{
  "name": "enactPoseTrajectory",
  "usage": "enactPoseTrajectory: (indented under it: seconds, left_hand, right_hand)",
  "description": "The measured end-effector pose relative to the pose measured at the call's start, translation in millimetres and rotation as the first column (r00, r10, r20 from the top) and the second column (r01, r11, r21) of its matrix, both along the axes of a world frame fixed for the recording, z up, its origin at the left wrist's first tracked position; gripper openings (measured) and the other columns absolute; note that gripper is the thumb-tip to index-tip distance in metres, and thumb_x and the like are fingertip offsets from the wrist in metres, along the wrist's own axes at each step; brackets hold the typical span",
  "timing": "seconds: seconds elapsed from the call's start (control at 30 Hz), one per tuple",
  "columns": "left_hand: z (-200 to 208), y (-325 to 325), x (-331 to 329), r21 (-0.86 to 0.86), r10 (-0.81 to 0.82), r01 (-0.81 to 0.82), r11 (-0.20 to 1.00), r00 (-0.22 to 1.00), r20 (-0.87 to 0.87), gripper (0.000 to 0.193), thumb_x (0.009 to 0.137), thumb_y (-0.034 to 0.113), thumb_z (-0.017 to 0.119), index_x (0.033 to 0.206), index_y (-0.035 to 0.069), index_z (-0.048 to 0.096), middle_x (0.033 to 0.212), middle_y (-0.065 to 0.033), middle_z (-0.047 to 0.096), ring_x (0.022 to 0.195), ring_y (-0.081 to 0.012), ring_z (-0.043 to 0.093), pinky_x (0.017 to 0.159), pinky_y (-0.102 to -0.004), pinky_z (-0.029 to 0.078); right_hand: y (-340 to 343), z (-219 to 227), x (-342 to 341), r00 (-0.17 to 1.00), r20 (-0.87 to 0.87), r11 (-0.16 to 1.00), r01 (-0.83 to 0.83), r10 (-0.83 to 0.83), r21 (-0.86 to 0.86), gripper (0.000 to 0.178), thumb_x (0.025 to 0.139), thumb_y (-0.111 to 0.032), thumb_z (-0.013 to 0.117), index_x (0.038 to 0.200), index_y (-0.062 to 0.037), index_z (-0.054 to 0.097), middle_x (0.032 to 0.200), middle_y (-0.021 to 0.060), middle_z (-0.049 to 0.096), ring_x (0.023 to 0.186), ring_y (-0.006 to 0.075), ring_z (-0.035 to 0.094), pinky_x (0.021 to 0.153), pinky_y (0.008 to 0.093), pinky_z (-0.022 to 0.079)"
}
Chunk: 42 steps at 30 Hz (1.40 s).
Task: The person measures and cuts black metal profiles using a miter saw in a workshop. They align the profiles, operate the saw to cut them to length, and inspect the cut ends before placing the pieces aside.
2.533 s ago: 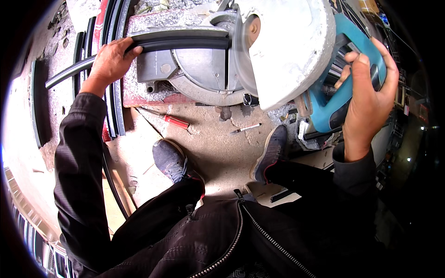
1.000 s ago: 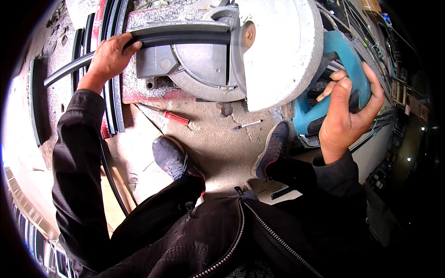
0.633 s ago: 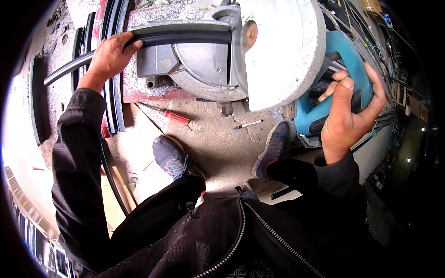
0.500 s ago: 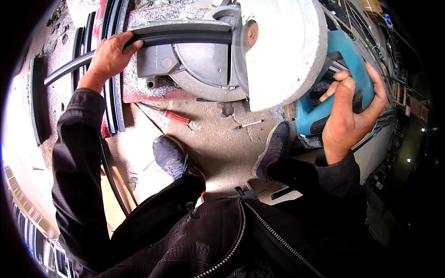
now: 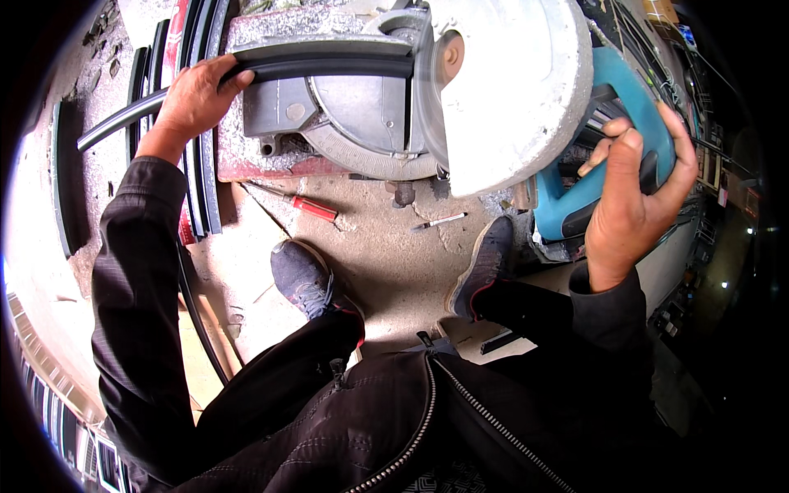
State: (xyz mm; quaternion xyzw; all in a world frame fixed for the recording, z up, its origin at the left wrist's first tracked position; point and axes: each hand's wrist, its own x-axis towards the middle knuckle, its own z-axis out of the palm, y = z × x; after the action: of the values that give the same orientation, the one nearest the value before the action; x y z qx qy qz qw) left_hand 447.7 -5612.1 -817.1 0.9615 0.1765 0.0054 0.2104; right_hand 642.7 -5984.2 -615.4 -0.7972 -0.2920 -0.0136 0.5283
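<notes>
A miter saw (image 5: 509, 107) with a pale, dust-covered guard stands in front of me, its blade blurred at the guard's left edge. My right hand (image 5: 629, 193) is wrapped round the saw's blue handle (image 5: 649, 90). On the saw's grey base (image 5: 357, 107) lies a long black profile strip (image 5: 329, 66), set along the fence with its right end beside the blade. My left hand (image 5: 197, 94) grips this strip near the base's left end, fingers over the top. The strip's other end sticks out to the left, past my wrist.
More dark profile strips (image 5: 205, 172) lie left of the saw, and another dark piece (image 5: 62, 181) farther left. On the floor are a red-handled screwdriver (image 5: 314, 209) and a white marker (image 5: 441, 220), near my shoes (image 5: 304, 279). Cluttered stock and cables fill the right side.
The saw's guard and blue handle have shifted slightly to the right, and my right hand has moved with them. My left hand and the strip stay put.
</notes>
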Motion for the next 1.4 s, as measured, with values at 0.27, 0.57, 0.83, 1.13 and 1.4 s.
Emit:
enactPoseTrajectory:
  seconds: [0.27, 0.57, 0.83, 1.13, 1.4]
  left_hand:
    - [1.1, 0.2, 0.7, -0.003, 0.013, -0.013, 1.0, 0.998, -0.054, 0.041, 0.102, 0.04, 0.062, 0.108, 0.0, 0.066, 0.096, -0.0208, 0.069, 0.093, -0.0399, 0.068, 0.084, -0.0467, 0.052]
    - [2.7, -1.1, 0.7, 0.006, 0.021, -0.021, 1.0, 0.999, -0.042, 0.041, 0.102, 0.041, 0.062, 0.107, 0.001, 0.066, 0.096, -0.0211, 0.069, 0.094, -0.0408, 0.068, 0.084, -0.0477, 0.052]
    - [4.5, -1.9, 1.4, -0.003, 0.03, -0.031, 1.0, 0.998, -0.058, 0.04, 0.102, 0.042, 0.06, 0.105, 0.003, 0.067, 0.094, -0.0204, 0.07, 0.095, -0.0423, 0.068, 0.084, -0.0495, 0.052]
    - [0.3, -0.2, 0.4, 0.0, 0.033, -0.033, 0.999, 0.999, -0.037, 0.04, 0.102, 0.042, 0.061, 0.105, 0.003, 0.067, 0.093, -0.0218, 0.07, 0.094, -0.0429, 0.068, 0.084, -0.0499, 0.052]
    - [1.9, -1.2, 1.1, 0.013, 0.034, -0.033, 0.999, 0.998, -0.058, 0.041, 0.102, 0.044, 0.06, 0.106, 0.004, 0.067, 0.093, -0.0221, 0.07, 0.094, -0.043, 0.068, 0.084, -0.0499, 0.052]
  right_hand:
    - [0.3, 0.0, -0.1, 1.0, 0.0, 1.0, 0.005, -0.005, -0.002, 0.046, 0.098, -0.007, 0.064, 0.139, -0.0022, 0.044, 0.096, 0.0108, 0.07, 0.068, 0.01, 0.059, 0.062, 0.0262, 0.053]
    - [-0.1, 0.0, -0.3, 1.0, 0.004, 1.0, 0.006, -0.006, -0.007, 0.046, 0.098, -0.006, 0.064, 0.139, -0.0026, 0.044, 0.097, 0.0109, 0.07, 0.069, 0.0104, 0.059, 0.064, 0.0263, 0.053]
    - [0.1, -0.1, -0.8, 1.0, -0.001, 1.0, 0.013, -0.013, -0.008, 0.046, 0.098, -0.007, 0.064, 0.139, -0.0029, 0.044, 0.097, 0.0108, 0.07, 0.068, 0.0103, 0.059, 0.063, 0.0262, 0.053]
    - [-1.1, -0.5, 0.9, 1.0, 0.009, 1.0, 0.004, -0.004, -0.012, 0.045, 0.098, -0.005, 0.063, 0.139, -0.002, 0.044, 0.097, 0.0109, 0.07, 0.069, 0.0104, 0.059, 0.063, 0.0266, 0.054]
    - [-1.1, 0.6, 1.3, 1.0, -0.009, 1.0, -0.015, 0.015, 0.002, 0.044, 0.098, -0.004, 0.062, 0.138, -0.0014, 0.044, 0.097, 0.0113, 0.069, 0.069, 0.0109, 0.059, 0.064, 0.0269, 0.054]
